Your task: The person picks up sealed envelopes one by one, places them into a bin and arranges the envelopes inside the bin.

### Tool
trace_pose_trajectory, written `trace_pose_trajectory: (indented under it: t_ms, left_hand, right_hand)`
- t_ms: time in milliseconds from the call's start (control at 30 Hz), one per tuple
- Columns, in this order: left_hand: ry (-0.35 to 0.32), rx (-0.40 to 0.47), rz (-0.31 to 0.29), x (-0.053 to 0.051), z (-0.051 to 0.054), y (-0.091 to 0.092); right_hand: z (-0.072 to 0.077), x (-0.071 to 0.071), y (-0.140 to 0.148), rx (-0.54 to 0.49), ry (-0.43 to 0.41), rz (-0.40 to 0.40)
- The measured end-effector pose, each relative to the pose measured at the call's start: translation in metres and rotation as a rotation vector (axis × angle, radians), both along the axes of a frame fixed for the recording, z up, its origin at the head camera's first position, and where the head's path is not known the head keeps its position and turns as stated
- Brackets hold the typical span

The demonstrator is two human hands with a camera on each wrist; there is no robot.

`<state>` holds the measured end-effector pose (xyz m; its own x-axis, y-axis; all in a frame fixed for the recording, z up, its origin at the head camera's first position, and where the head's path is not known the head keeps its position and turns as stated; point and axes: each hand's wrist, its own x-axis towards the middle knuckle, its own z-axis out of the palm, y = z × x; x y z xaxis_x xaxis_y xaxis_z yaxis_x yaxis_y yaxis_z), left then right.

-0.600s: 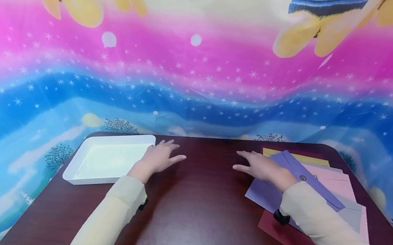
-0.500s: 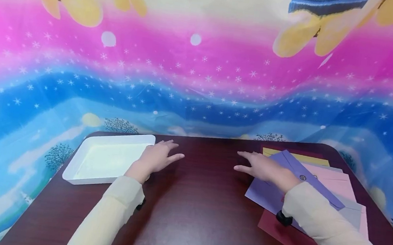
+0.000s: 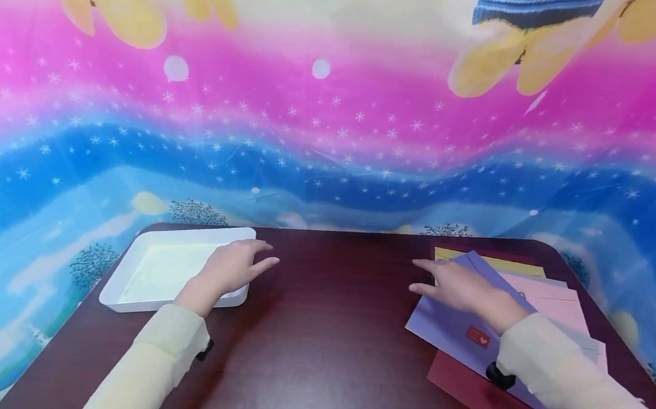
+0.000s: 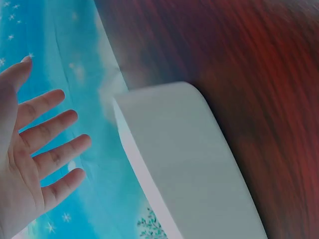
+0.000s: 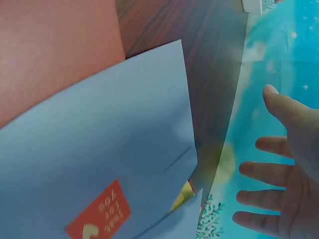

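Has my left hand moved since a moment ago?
Yes, the left hand has shifted left in the head view, covering more of the white tray.

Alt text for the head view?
The left hand hovers over the edge of a white tray and the right hand over a pile of envelopes, the top one purple; neither hand holds anything. Behind the dark table hangs a patterned cloth.

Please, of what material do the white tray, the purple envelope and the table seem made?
White tray: probably plastic, smooth and satin, with rounded corners and even colour.
Purple envelope: likely paper, matte, thin with crisp edges.
Table: wood or wood-look laminate, slightly glossy; streaky grain shows and light reflects softly.
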<state>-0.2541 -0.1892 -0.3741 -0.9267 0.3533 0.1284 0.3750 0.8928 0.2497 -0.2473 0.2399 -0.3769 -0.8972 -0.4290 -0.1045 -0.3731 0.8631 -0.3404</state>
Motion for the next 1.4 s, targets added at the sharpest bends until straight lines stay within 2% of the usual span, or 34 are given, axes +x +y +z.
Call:
trace_pose_trajectory:
  t_ms: [200, 467, 733, 933, 1133, 1400]
  left_hand:
    - [-0.031, -0.019, 0.02, 0.006, -0.003, -0.013]
    - [-0.065, 0.022, 0.018, 0.015, -0.003, -0.03]
    - [-0.081, 0.05, 0.013, 0.023, -0.008, -0.043]
    - [-0.126, 0.066, 0.024, 0.03, -0.011, -0.052]
    - [-0.149, 0.091, 0.036, 0.038, -0.016, -0.055]
    - [-0.168, 0.096, 0.037, 0.045, -0.024, -0.055]
  right_hand:
    - [0.006, 0.004, 0.01, 0.014, 0.01, 0.007]
    - [0.013, 0.012, 0.024, 0.045, 0.074, -0.006]
    - [0.014, 0.013, 0.048, 0.043, 0.041, -0.056]
    - [0.016, 0.013, 0.068, 0.04, 0.012, -0.093]
    - [0.013, 0.016, 0.088, 0.061, 0.031, -0.094]
    - [0.003, 0.026, 0.127, 0.089, 0.052, -0.125]
